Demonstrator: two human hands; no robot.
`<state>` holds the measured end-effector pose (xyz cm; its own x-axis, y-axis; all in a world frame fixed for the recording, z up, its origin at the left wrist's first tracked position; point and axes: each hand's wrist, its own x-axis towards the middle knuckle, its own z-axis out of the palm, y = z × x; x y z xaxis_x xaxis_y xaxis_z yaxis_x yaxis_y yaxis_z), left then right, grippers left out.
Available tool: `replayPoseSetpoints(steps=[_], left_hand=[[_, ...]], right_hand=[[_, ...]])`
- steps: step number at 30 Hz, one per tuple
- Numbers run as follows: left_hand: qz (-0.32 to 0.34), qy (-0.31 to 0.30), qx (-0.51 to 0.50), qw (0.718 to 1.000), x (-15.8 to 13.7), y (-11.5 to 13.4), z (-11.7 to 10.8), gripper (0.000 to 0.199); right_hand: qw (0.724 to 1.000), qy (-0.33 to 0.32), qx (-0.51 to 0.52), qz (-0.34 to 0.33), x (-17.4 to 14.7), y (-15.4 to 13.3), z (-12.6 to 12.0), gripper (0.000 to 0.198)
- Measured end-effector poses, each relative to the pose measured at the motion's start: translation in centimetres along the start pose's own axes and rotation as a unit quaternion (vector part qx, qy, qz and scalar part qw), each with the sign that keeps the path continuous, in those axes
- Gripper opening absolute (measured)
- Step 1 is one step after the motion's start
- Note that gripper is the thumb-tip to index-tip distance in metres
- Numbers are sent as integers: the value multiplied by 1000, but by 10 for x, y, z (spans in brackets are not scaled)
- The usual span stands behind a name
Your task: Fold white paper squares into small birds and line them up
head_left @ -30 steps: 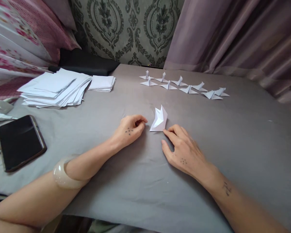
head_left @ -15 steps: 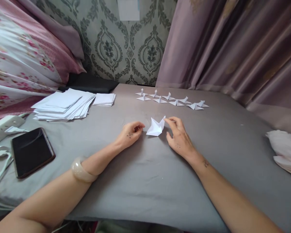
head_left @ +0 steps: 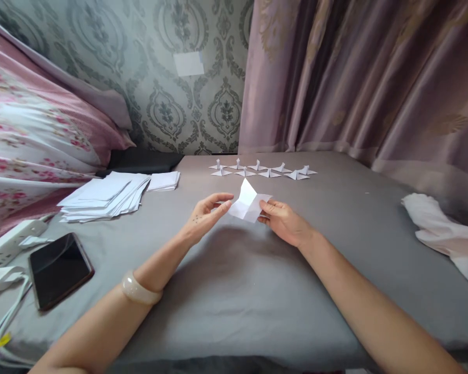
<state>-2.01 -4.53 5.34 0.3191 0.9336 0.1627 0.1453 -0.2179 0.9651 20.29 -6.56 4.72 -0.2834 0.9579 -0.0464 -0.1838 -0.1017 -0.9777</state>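
A creased white sheet of folding paper is held just above the grey-covered surface, one pointed flap standing up and other corners spread out. My right hand pinches its right side, thumb on top and fingers underneath. At the left corner, my left hand has its thumb tip against or right beside the paper, and its index finger is stretched out above with a gap between them. Beyond the hands stand several small folded white paper figures in two rows.
On the left lie a large stack of white paper and a smaller stack. Nearer are a phone and a white power strip with cables. A pale cloth lies at right. Curtains hang behind.
The paper has risen off the surface and turned, its folds now more open. My right hand has closed on its right side. My left hand's fingers have stretched out towards it. The view has tilted up.
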Motion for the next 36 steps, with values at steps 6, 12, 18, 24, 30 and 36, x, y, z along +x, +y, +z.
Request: replayPoseSetpoints(steps=[6, 12, 18, 24, 30, 36], left_hand=[[-37, -12, -77, 996, 7, 22, 20, 42], [-94, 3, -103, 990, 19, 15, 34, 35], [-155, 43, -178, 971, 23, -4, 44, 30], [-172, 150, -217, 949, 21, -13, 36, 30], [-150, 161, -201, 954, 15, -13, 33, 27], [-146, 154, -183, 960, 9, -10, 39, 25]], right_hand=[[996, -10, 83, 44, -3, -3, -7, 25], [998, 19, 56, 31, -1, 2, -10, 26], [996, 67, 48, 18, 1, 5, -6, 31], [965, 240, -89, -64, 2, 8, 1, 35], [948, 225, -170, -147, 2, 15, 9, 28], [961, 261, -49, -73, 2, 11, 8, 33]])
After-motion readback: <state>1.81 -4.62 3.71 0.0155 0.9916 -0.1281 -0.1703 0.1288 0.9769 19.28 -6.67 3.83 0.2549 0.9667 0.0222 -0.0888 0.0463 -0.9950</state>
